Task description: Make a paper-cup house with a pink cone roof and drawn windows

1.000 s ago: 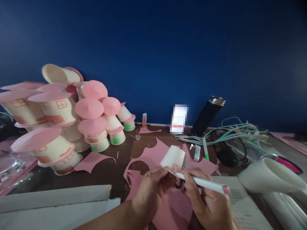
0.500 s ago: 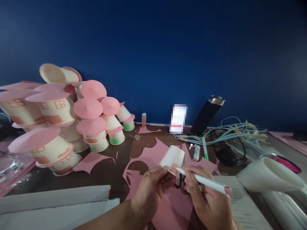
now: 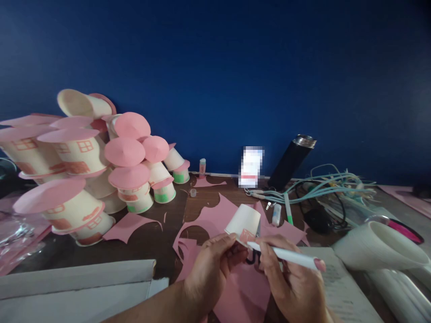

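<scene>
Apparently, a paper cup [image 3: 243, 218] turned to the marker [image 3: 293, 257]

The left grip [image 3: 212, 260] pinches the cup's lower edge, probably so its drawn side faces the marker, clasped pen-like in the right grip [image 3: 292, 278]. Just beyond both, pink paper [image 3: 213, 220] lies on the brown surface [image 3: 199, 204]; farther, a dark blue wall [image 3: 202, 80] rises.

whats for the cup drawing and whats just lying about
In the job:
small paper cup, in the left hand
white marker, in the right hand
likely the pink-topped cups, similarly drawn on

Seemingly lying about:
black bottle
tangled cords
pink paper offcuts
</scene>
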### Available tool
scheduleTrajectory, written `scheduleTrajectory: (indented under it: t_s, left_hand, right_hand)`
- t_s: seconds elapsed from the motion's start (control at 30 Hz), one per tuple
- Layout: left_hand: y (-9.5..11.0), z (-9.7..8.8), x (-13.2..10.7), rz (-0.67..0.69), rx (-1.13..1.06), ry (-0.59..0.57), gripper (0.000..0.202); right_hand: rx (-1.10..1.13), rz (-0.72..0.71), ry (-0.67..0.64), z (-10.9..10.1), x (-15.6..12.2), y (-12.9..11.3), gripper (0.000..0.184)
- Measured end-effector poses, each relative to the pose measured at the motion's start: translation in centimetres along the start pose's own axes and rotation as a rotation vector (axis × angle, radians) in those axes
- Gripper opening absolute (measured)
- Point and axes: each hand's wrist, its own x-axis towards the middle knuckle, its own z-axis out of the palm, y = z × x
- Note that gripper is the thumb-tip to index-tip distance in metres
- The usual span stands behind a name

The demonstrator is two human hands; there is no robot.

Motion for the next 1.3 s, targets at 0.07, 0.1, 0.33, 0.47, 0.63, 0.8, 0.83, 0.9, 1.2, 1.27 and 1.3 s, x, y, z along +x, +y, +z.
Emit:
scheduleTrajectory:
  t_s: [0.07,0.1,0.33,0.47,0.63,0.8,0.83,0.9,1.2,1.27,1.3]
  left_hand:
    - [-0.05,-0.04,0.01,0.000,-0.003,0.000,0.017]
    - [-0.08,-0.07,0.03,0.001,-0.003,0.000,0.017]
    - [-0.05,-0.07,0.06,-0.006,-0.006,-0.002,0.017]
    - [0.13,0.12,-0.02,-0.006,-0.005,-0.004,0.018]
    - [-0.01,-0.04,0.00,0.004,-0.003,-0.012,0.016]
    - [-0.11,-0.01,-0.01,-0.007,0.033,-0.009,0.016]
    - [-0.10,0.03,-0.02,-0.010,0.035,-0.005,0.016]
    - [-0.07,0.07,-0.05,-0.009,0.037,-0.001,0.017]
    - [-0.14,-0.01,0.08,-0.005,0.029,-0.008,0.016]
    - [-0.15,-0.01,0.11,-0.005,0.038,-0.009,0.015]
    - [-0.15,-0.02,0.12,-0.002,0.040,-0.012,0.015]
  right_hand:
    - [0.011,-0.006,0.028,-0.03,0.01,0.00,0.014]
    - [0.009,-0.011,0.035,-0.04,0.00,0.02,0.014]
    - [-0.014,-0.006,0.034,-0.11,-0.04,0.07,0.016]
    - [0.009,0.004,0.038,-0.05,0.01,0.10,0.014]
    - [0.014,0.003,0.033,0.00,-0.15,0.31,0.015]
    - [0.026,0.005,0.028,0.05,-0.23,0.47,0.016]
    - [0.029,0.004,0.025,0.06,-0.21,0.49,0.016]
    - [0.033,0.000,0.025,0.07,-0.18,0.56,0.016]
    - [0.055,0.001,0.015,0.10,-0.32,0.73,0.017]
    - [0.060,0.000,0.004,0.12,-0.38,0.77,0.017]
    - [0.063,0.001,-0.005,0.13,-0.42,0.80,0.017]
